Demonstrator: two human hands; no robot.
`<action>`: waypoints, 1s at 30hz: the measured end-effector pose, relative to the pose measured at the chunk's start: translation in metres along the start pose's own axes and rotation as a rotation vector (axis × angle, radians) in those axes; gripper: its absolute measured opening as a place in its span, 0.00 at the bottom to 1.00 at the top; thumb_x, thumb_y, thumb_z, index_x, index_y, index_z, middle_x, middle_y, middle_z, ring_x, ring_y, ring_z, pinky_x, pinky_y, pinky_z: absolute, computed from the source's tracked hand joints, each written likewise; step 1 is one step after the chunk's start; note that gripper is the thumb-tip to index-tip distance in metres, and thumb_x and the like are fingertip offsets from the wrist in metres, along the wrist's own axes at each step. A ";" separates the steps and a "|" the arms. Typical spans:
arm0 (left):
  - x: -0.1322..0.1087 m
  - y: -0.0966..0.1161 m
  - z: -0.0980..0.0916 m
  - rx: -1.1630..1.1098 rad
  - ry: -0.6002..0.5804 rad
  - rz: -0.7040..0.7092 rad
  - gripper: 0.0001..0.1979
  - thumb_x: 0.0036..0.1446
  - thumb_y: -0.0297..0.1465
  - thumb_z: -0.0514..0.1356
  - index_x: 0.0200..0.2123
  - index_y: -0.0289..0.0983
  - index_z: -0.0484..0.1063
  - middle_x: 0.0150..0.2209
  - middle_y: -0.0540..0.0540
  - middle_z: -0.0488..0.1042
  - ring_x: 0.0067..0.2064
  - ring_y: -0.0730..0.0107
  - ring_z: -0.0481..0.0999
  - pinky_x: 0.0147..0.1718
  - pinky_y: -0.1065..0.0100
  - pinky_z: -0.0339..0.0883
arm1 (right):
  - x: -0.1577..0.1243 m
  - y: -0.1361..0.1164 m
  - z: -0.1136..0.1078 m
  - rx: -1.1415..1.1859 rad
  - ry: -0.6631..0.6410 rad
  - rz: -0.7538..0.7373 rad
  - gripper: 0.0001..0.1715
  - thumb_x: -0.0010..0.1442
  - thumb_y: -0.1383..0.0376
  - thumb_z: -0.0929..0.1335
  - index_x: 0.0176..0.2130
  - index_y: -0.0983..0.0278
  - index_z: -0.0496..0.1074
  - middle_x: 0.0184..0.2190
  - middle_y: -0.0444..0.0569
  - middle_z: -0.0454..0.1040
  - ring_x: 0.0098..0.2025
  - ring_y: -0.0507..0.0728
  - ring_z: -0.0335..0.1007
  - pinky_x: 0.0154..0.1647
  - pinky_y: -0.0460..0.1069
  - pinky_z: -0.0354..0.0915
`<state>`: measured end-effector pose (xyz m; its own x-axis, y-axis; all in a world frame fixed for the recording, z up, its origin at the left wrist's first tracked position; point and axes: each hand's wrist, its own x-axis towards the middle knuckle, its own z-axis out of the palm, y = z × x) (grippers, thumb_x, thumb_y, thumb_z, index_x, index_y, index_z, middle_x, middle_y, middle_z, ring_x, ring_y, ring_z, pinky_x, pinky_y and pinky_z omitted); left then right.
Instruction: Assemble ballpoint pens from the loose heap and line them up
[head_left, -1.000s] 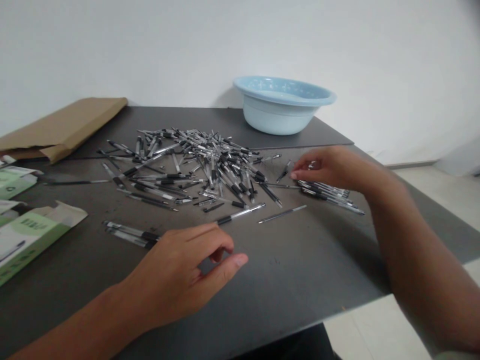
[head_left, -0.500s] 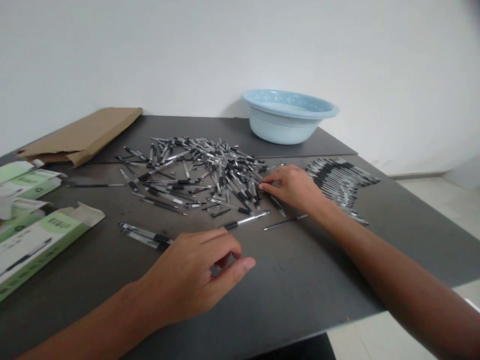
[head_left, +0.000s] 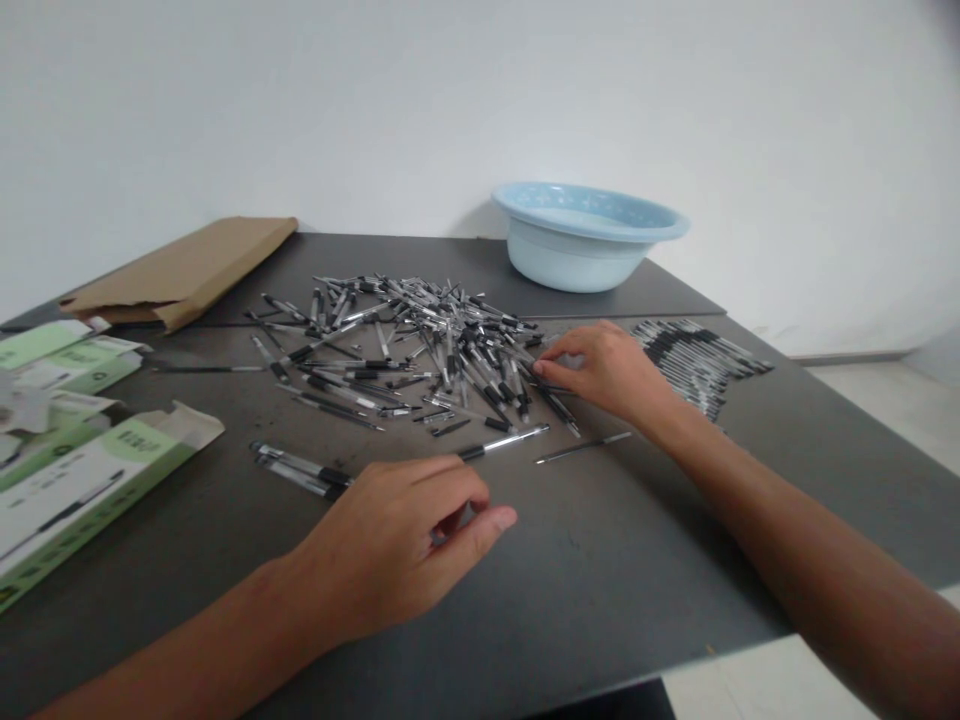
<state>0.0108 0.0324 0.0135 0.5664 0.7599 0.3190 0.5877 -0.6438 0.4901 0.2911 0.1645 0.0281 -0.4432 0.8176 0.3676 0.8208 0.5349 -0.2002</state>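
Note:
A loose pile of pen parts and refills (head_left: 450,330) with black and clear pieces covers the middle of the dark table. At the pile's right edge my right hand (head_left: 600,370) has thumb and index finger together on something I cannot make out. My left hand (head_left: 427,535) rests nearer me, fingers curled and thumb apart, holding nothing visible. Just beyond it lies a clear pen with a black grip (head_left: 502,442), and a thin refill (head_left: 583,448) lies to the right. Two pens (head_left: 300,470) lie left of my left hand. Rows of pens (head_left: 694,362) lie behind my right wrist.
A light blue basin (head_left: 585,240) stands at the back of the table (head_left: 600,580). A brown paper envelope (head_left: 187,265) lies at the back left. Green and white pen boxes (head_left: 97,490) are at the left edge.
The whole view has shifted slightly, with things appearing a little further right. My right hand remains at the pile's right edge, and my left hand keeps nearly the same pose.

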 end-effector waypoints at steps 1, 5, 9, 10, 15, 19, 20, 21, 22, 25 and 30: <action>0.001 0.000 -0.001 0.010 0.017 0.006 0.11 0.72 0.35 0.62 0.35 0.41 0.77 0.27 0.54 0.76 0.27 0.72 0.74 0.29 0.67 0.60 | -0.002 -0.001 -0.004 0.010 0.008 0.011 0.11 0.68 0.59 0.74 0.43 0.60 0.88 0.41 0.49 0.88 0.44 0.63 0.83 0.51 0.55 0.70; 0.006 0.000 -0.007 0.089 0.253 0.041 0.06 0.71 0.30 0.62 0.37 0.40 0.76 0.30 0.53 0.76 0.30 0.71 0.75 0.31 0.68 0.65 | -0.015 -0.008 -0.024 0.187 -0.028 0.035 0.11 0.68 0.56 0.74 0.46 0.56 0.87 0.37 0.43 0.88 0.36 0.57 0.83 0.38 0.49 0.70; 0.008 -0.002 -0.017 0.299 0.529 0.078 0.10 0.68 0.27 0.67 0.51 0.41 0.77 0.45 0.45 0.77 0.46 0.63 0.78 0.44 0.64 0.72 | -0.033 -0.029 -0.039 0.392 -0.132 -0.111 0.08 0.68 0.59 0.76 0.44 0.58 0.85 0.36 0.42 0.87 0.34 0.53 0.81 0.35 0.46 0.69; 0.008 -0.003 -0.018 0.338 0.515 0.096 0.13 0.68 0.28 0.68 0.54 0.42 0.77 0.49 0.43 0.77 0.50 0.60 0.77 0.47 0.62 0.72 | -0.037 -0.036 -0.041 0.427 -0.150 -0.179 0.06 0.68 0.60 0.76 0.43 0.59 0.85 0.37 0.42 0.87 0.36 0.52 0.82 0.37 0.46 0.70; 0.007 -0.010 -0.013 0.279 0.179 0.240 0.07 0.75 0.32 0.61 0.51 0.40 0.79 0.47 0.46 0.83 0.48 0.60 0.81 0.51 0.58 0.73 | -0.048 -0.065 -0.038 0.566 -0.181 -0.404 0.03 0.67 0.66 0.77 0.42 0.60 0.82 0.36 0.41 0.86 0.39 0.52 0.78 0.46 0.49 0.70; 0.006 -0.009 -0.006 0.248 0.001 0.215 0.13 0.79 0.37 0.55 0.50 0.40 0.79 0.38 0.51 0.85 0.37 0.63 0.84 0.39 0.61 0.73 | -0.048 -0.068 -0.034 0.597 -0.143 -0.416 0.03 0.66 0.66 0.77 0.42 0.61 0.82 0.37 0.41 0.86 0.40 0.52 0.78 0.48 0.50 0.71; 0.005 -0.008 -0.006 0.253 -0.005 0.203 0.14 0.80 0.38 0.54 0.51 0.40 0.79 0.38 0.51 0.85 0.36 0.63 0.84 0.37 0.61 0.72 | -0.048 -0.065 -0.035 0.613 -0.125 -0.413 0.05 0.66 0.65 0.78 0.43 0.61 0.83 0.37 0.42 0.86 0.40 0.53 0.78 0.47 0.50 0.71; 0.005 -0.007 -0.006 0.261 0.002 0.184 0.15 0.80 0.39 0.53 0.50 0.40 0.79 0.37 0.51 0.86 0.36 0.63 0.85 0.37 0.62 0.72 | -0.047 -0.060 -0.038 0.627 -0.102 -0.396 0.09 0.64 0.62 0.79 0.44 0.60 0.83 0.38 0.43 0.86 0.41 0.53 0.78 0.46 0.50 0.71; 0.005 -0.007 -0.007 0.269 0.011 0.156 0.16 0.80 0.39 0.52 0.49 0.40 0.79 0.38 0.51 0.86 0.36 0.63 0.85 0.37 0.62 0.72 | -0.046 -0.054 -0.043 0.635 -0.080 -0.369 0.14 0.61 0.59 0.81 0.46 0.60 0.83 0.40 0.44 0.86 0.41 0.54 0.78 0.44 0.50 0.71; 0.004 -0.007 -0.009 0.283 0.061 0.047 0.16 0.80 0.40 0.52 0.49 0.41 0.79 0.40 0.50 0.87 0.38 0.62 0.87 0.38 0.62 0.73 | -0.043 -0.028 -0.062 0.599 -0.077 -0.245 0.24 0.53 0.53 0.84 0.47 0.56 0.85 0.42 0.45 0.86 0.39 0.54 0.77 0.32 0.49 0.67; 0.004 -0.009 -0.009 0.196 0.167 -0.063 0.12 0.77 0.41 0.56 0.49 0.44 0.77 0.38 0.54 0.87 0.38 0.62 0.88 0.40 0.65 0.75 | -0.034 0.005 -0.073 0.322 -0.501 -0.080 0.08 0.61 0.54 0.79 0.38 0.53 0.88 0.33 0.43 0.85 0.31 0.55 0.78 0.29 0.49 0.67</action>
<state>0.0029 0.0423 0.0179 0.4314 0.7930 0.4302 0.7285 -0.5875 0.3523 0.3365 0.1235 0.0805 -0.6791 0.7311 -0.0647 0.6621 0.5722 -0.4839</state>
